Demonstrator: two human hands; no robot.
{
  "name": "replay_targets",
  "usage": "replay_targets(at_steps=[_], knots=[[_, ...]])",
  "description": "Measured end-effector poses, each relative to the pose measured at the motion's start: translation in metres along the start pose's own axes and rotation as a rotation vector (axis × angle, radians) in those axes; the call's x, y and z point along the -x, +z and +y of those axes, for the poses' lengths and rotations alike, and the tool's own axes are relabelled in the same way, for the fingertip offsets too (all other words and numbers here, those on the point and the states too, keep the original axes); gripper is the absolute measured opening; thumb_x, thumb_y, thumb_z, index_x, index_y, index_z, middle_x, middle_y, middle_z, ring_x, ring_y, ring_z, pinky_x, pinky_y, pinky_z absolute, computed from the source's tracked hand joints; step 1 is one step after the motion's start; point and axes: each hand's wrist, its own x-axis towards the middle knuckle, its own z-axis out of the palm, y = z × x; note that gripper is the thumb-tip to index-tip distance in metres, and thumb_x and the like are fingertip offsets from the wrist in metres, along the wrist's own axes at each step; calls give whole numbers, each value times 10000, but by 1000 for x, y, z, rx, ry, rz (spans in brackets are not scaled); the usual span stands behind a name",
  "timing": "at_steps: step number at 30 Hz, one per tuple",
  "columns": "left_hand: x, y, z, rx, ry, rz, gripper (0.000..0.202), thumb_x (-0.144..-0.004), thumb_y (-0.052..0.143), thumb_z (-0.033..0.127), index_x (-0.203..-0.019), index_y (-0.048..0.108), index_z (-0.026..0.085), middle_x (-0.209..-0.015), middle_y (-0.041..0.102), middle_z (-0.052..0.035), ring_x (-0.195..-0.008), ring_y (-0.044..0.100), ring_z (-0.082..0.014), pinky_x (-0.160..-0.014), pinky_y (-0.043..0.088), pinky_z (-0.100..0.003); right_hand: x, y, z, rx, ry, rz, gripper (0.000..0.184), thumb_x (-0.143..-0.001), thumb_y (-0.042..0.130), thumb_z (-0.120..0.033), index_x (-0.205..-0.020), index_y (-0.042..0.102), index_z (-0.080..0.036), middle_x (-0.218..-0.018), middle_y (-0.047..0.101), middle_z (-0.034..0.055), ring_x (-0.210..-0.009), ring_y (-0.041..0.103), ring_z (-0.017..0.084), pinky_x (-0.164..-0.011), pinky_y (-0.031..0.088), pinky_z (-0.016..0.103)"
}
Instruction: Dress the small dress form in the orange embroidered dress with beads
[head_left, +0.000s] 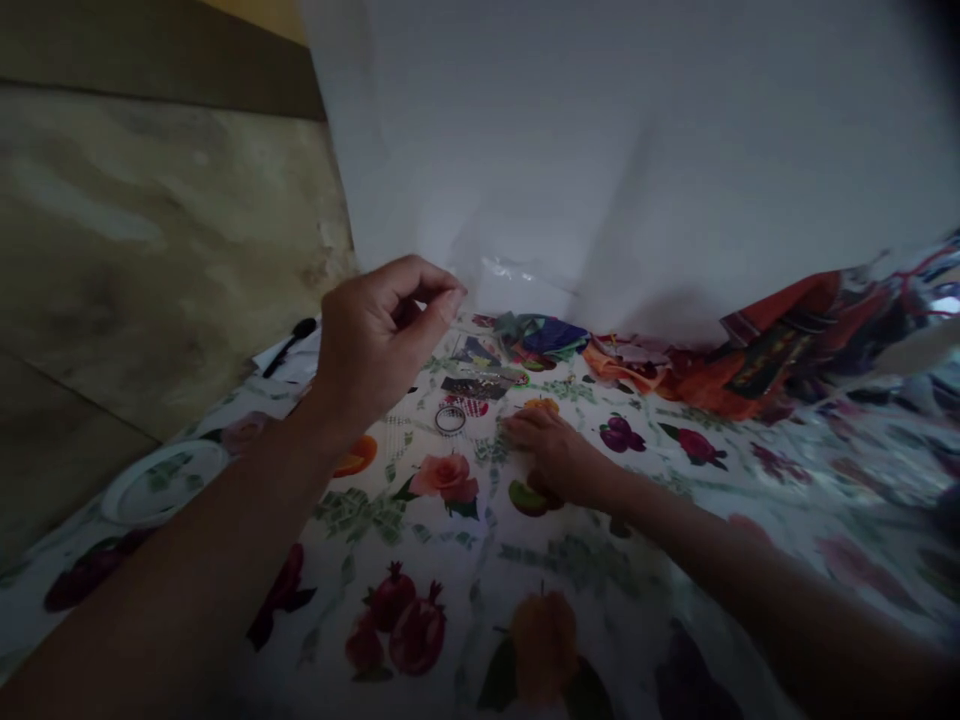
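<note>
Dark ring (451, 419) on floral cloth (480, 570) — work seems under way, remainder unclear.
Left hand (390, 325): thumb meets forefinger, any contents unclear — right hand (551, 452) low, its grip I cannot tell.

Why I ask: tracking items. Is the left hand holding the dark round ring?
No, the ring lies on the white patterned tablecloth.

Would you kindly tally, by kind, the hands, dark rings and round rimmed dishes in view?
Hands: 2 (left hand, right hand)
Dark ring: 1
Round rimmed dish: 1
Total: 4
</note>
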Motion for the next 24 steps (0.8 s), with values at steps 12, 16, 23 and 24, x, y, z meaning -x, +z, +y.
replay_targets(at_steps=[12, 16, 23, 24], knots=[[5, 5, -4, -65, -75, -123, 113, -869, 649, 338, -887, 732, 264, -731, 727, 23, -615, 633, -151, -535, 485, -242, 32, -70, 8, -1422, 305, 68, 335, -773, 575, -118, -1044, 743, -220, -1256, 726, 94, -1255, 641, 248, -1126, 461, 481], [9, 9, 1, -58, -83, -177, 119, -882, 638, 338, -903, 729, 265, -753, 732, 21, -609, 625, -142, -515, 463, -233, 40, -106, -8, -1407, 222, 101, 233, -815, 632, -167, -997, 756, -243, -1138, 764, 64, -1185, 680, 245, -1058, 527, 471], [14, 11, 14, -54, -16, -243, 120, -902, 612, 314, -898, 719, 259, -779, 730, 23, -617, 614, -137, -561, 469, -246, 38, -159, -40, -797, -19, 297, 207, -922, 667, -334, -1089, 782, -292, -1110, 763, 39, -1049, 701, 208, -904, 571, 348], [15, 11, 15, -50, -16, -251, 117, -905, 613, 311, -900, 716, 257, -783, 731, 22, -619, 614, -136, -562, 466, -244, 35, -163, -43, -686, -29, 307, 217, -933, 653, -337, -1101, 781, -288, -1083, 764, 38, -1005, 702, 200, -860, 570, 334]])
